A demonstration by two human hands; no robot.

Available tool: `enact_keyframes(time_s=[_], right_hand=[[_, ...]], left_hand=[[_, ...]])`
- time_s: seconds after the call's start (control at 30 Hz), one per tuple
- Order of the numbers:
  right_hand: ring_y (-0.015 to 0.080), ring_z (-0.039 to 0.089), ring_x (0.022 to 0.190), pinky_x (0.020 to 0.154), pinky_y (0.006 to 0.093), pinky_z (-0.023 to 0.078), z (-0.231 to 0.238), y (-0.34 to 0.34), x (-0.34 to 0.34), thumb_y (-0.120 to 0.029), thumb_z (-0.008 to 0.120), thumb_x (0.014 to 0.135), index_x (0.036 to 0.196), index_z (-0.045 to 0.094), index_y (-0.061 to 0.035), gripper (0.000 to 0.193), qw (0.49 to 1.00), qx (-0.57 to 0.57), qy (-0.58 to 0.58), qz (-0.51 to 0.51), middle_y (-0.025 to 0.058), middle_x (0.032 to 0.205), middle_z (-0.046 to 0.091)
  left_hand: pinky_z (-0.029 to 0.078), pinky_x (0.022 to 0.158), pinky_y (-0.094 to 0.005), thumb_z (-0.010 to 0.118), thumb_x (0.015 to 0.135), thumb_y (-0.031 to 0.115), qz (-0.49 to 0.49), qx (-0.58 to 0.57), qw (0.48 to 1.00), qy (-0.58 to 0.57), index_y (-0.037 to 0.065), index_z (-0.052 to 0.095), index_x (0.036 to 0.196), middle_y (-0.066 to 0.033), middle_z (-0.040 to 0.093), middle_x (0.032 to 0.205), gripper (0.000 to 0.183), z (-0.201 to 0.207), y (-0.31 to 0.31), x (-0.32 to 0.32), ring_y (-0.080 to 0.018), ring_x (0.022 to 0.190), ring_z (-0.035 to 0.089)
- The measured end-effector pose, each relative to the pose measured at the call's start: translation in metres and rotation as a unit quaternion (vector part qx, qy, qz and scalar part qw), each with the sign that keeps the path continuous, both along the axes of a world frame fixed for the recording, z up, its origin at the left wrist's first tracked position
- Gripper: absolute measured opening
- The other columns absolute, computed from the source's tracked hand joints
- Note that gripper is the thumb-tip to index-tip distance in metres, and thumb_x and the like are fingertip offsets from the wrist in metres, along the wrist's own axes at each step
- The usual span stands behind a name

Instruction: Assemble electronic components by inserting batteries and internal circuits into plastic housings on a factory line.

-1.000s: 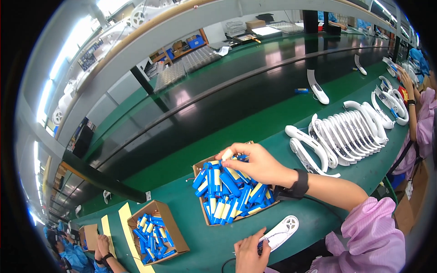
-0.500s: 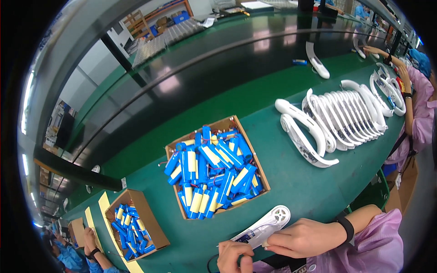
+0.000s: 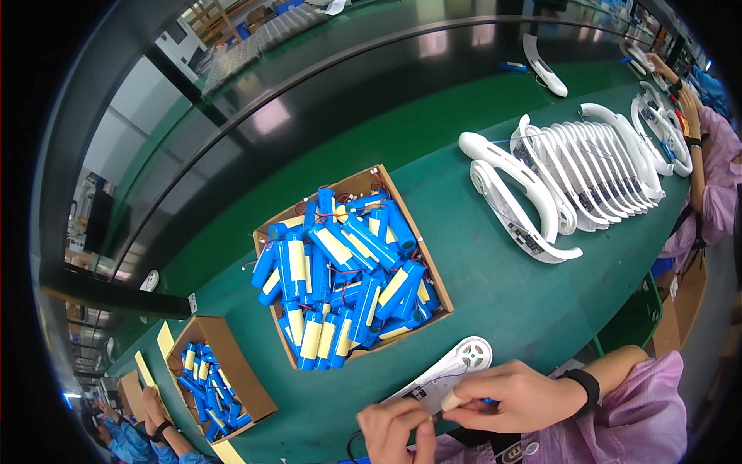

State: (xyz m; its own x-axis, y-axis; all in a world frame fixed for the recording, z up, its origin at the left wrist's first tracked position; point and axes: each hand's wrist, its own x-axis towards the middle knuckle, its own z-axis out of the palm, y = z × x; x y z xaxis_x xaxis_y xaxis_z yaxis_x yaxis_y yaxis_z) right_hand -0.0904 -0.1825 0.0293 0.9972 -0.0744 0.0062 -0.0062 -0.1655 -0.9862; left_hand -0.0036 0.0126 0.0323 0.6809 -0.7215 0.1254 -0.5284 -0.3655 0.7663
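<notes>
A white curved plastic shell (image 3: 473, 352) with a round vented end, a thin wire and a small circuit board lies on the bench in front of me. Over its near part, my right hand (image 3: 514, 398) is closed, fingertips pinched together. A cream-coloured tip, perhaps a finger cover, shows at its thumb, and a bit of blue shows between the fingers. What it grips is mostly hidden. My left hand (image 3: 398, 429) is beside it with bent fingers, pinching at the shell's near end; what is in them is hidden.
A cardboard box (image 3: 423, 246) of blue, yellow-taped battery packs stands ahead; a smaller such box (image 3: 246, 371) is to its left. White shells (image 3: 587, 174) stand in a row at right. Co-workers' hands (image 3: 690, 108) work at far right and lower left (image 3: 154, 406).
The view has shifted, so the boxes and shells sit higher or further left. My right fingers have turned, and a bit of blue now shows between them. Both hands stay at the shell.
</notes>
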Motion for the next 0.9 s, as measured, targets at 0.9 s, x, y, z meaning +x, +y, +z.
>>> enact_keyframes(time_s=[0.9], right_hand=[[0.0154,0.063,0.071,0.051,0.0305,0.053,-0.001,0.008,0.027,-0.013,0.068,0.074,0.074,0.062,-0.0015,0.013,0.910,-0.404,-0.064,0.071,0.0045,0.075,0.053]], left_hand=[[0.040,0.086,-0.0433,0.060,0.100,0.019,0.048,0.126,0.989,0.051,0.007,0.068,0.118,-0.0134,0.061,0.093,0.024,-0.012,-0.001,0.007,-0.0347,0.090,0.056]])
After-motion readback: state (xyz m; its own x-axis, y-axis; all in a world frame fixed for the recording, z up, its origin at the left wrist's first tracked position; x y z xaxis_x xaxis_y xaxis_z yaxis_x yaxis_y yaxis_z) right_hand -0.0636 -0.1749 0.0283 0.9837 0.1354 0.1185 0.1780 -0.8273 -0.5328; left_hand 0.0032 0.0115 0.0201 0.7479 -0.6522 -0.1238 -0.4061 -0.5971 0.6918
